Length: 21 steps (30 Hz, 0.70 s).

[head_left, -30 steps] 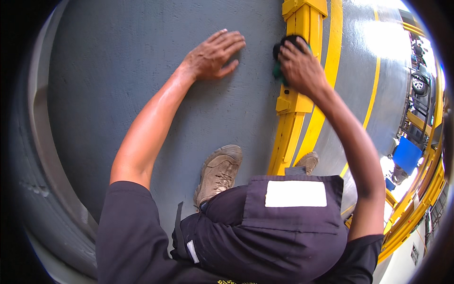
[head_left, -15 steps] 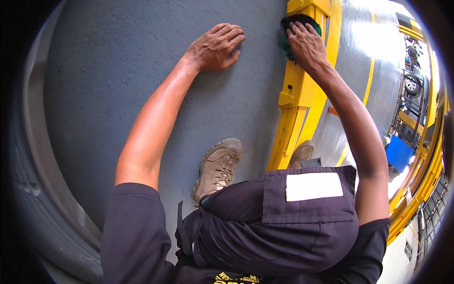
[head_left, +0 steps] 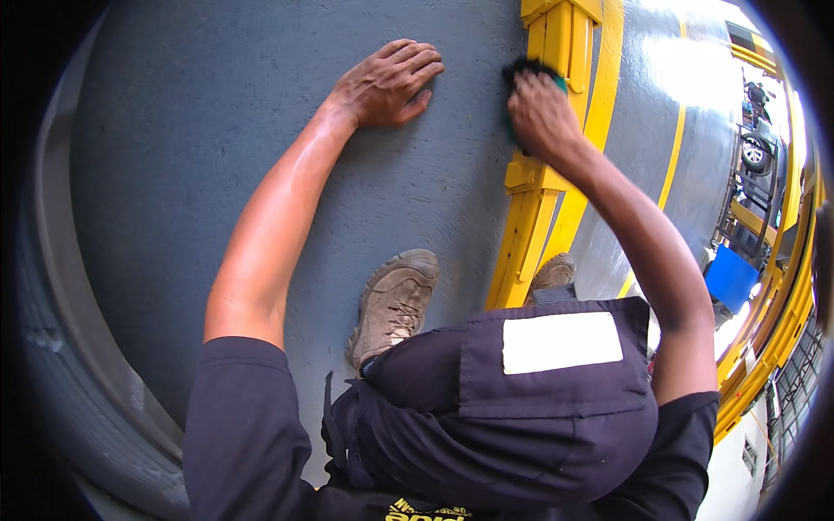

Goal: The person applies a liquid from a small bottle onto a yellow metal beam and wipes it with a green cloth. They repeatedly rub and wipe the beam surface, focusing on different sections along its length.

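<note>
My right hand [head_left: 544, 115] holds a dark green and black cloth [head_left: 519, 68] against the left side of a yellow steel beam [head_left: 524, 233]. The cloth is bunched and partly hidden under my fingers, and hand and cloth are slightly blurred. To the left, my left hand [head_left: 387, 84] rests palm down at the grey floor [head_left: 234, 113], with its fingers loosely bent, the thumb apart and nothing in it. Whether the palm presses on the floor cannot be made out.
My brown shoes [head_left: 398, 300] stand on either side of the beam's near end. A yellow line [head_left: 676, 148] runs along the shiny floor at right. Beyond it are a vehicle wheel [head_left: 754, 153], a blue panel [head_left: 730, 280] and yellow frames [head_left: 786, 304]. A grey curved edge [head_left: 65, 226] bounds the left.
My right hand has slid the cloth toward me and to the left, from the beam's top to its left side. The left hand has stayed almost in place.
</note>
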{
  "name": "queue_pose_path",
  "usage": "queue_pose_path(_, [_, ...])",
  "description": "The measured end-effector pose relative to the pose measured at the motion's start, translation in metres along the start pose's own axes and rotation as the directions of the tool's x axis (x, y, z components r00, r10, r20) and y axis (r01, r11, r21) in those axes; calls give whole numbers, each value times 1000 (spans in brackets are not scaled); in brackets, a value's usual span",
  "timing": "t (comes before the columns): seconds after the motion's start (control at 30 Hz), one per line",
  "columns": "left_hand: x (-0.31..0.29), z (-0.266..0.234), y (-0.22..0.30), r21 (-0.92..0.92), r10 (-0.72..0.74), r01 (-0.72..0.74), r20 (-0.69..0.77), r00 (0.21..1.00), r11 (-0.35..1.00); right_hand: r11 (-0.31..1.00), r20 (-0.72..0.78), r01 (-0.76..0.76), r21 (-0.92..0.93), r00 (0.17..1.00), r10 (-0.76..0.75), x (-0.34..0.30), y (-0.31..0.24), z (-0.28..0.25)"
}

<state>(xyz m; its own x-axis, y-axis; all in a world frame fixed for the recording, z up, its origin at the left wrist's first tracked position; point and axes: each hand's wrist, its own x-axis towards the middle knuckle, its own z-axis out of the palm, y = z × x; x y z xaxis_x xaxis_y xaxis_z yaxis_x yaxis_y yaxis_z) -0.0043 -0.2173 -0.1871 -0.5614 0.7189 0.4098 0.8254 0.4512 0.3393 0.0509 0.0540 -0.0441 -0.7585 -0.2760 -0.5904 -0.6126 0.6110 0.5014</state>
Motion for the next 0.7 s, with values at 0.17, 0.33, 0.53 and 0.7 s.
queue_pose_path(0.17, [1, 5, 3, 40, 0, -2, 46, 999, 999, 990, -75, 71, 122, 995, -62, -15, 13, 17])
queue_pose_path(0.33, [6, 3, 7, 17, -6, 5, 65, 998, 1000, 998, -161, 22, -61, 986, -32, 12, 72, -7])
queue_pose_path(0.53, [4, -2, 14, 11, -135, 135, 75, 988, 991, 865, 257, 371, 338, 847, -464, -34, 43, -33])
queue_pose_path(0.7, [8, -2, 14, -13, -165, 167, 95, 982, 986, 984, -232, 179, 19, 958, -170, 23, 105, -3])
